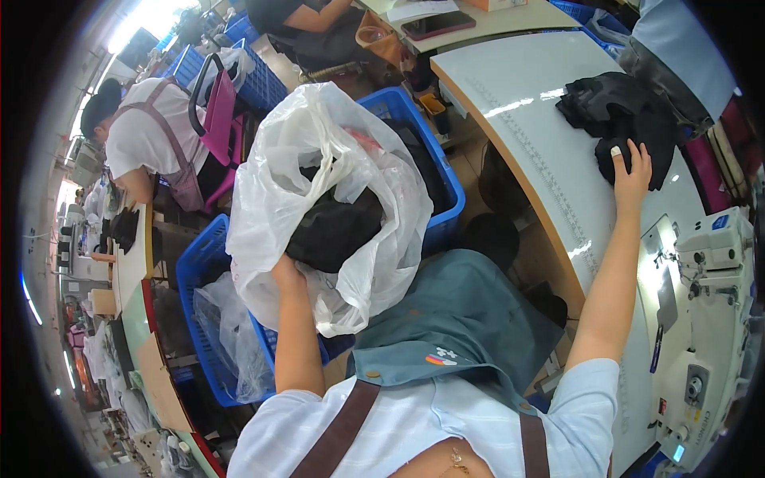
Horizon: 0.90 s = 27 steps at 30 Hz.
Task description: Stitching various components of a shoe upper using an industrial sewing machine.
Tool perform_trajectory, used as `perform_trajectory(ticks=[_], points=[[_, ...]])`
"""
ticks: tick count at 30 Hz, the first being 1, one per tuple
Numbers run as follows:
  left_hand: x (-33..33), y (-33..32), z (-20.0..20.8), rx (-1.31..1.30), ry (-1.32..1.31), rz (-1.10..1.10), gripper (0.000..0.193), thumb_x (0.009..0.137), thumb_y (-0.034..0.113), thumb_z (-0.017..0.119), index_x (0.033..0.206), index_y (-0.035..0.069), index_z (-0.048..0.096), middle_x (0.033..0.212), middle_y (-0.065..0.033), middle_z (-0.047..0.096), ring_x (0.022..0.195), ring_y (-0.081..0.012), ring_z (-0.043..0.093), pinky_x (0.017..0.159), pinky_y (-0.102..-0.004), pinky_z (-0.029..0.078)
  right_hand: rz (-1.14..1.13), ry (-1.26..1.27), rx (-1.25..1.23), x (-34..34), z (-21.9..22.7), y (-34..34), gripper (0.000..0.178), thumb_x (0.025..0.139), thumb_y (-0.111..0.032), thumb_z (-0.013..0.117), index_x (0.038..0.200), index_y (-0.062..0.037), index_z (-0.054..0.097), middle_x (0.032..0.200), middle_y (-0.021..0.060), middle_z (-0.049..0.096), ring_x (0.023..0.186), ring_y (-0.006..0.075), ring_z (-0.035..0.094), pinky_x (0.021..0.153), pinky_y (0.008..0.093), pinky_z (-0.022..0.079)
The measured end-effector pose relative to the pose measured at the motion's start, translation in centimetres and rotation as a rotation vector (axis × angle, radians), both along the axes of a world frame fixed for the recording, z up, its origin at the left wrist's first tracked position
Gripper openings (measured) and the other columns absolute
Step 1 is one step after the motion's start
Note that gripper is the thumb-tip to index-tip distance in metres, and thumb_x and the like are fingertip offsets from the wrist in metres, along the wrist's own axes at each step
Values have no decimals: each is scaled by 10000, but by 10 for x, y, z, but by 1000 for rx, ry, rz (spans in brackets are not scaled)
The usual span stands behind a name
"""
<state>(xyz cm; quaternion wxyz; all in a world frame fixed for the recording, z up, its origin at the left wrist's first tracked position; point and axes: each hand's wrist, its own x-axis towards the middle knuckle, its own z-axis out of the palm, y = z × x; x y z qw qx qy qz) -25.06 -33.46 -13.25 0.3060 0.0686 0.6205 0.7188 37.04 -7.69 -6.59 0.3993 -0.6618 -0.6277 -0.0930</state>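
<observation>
In the head view, the right hand (632,171) is resting, fingers spread, on black cloth (613,103) atop the table (526,135); it is probably feeling soft, light, best pinched by a fold. Left of the table, the left hand (288,275) is touching a plastic bag (263,183), its grip hidden.

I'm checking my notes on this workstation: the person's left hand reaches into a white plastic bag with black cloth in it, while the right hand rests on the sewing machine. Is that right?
Not quite: the head view shows the right hand on a heap of black cloth on the white table, not on the sewing machine. The rest is right.
</observation>
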Motion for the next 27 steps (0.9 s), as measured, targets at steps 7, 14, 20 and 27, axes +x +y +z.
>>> perform_trajectory(ticks=[7,14,20,27], points=[[-67,54,12,-557,1286,-224,505,917,304,534,1365,86,457,1339,-121,512,1276,-306,433,1100,-397,279,-9,12,36,2,8,-3,465,861,-409,613,1261,-174,574,1432,102,414,1347,340,311,1096,453,264],[-9,89,13,-390,1361,-313,514,901,307,549,1358,88,462,1339,-146,505,1271,-329,431,1098,-413,280,-29,-8,14,-10,11,-17,470,851,-384,634,1244,-134,578,1418,130,423,1331,360,333,1088,460,273],[-5,88,6,-406,1372,-410,523,887,310,562,1351,89,466,1339,-167,499,1266,-349,429,1095,-426,280,-77,35,16,-11,10,-16,453,845,-383,632,1230,-149,585,1434,88,410,1350,323,308,1092,467,242],[-22,101,0,-493,1345,-547,533,870,313,577,1343,91,471,1338,-193,492,1261,-373,426,1093,-442,281,-61,41,-18,-20,16,-17,461,866,-403,602,1256,-157,575,1442,87,400,1358,310,302,1101,451,241]])
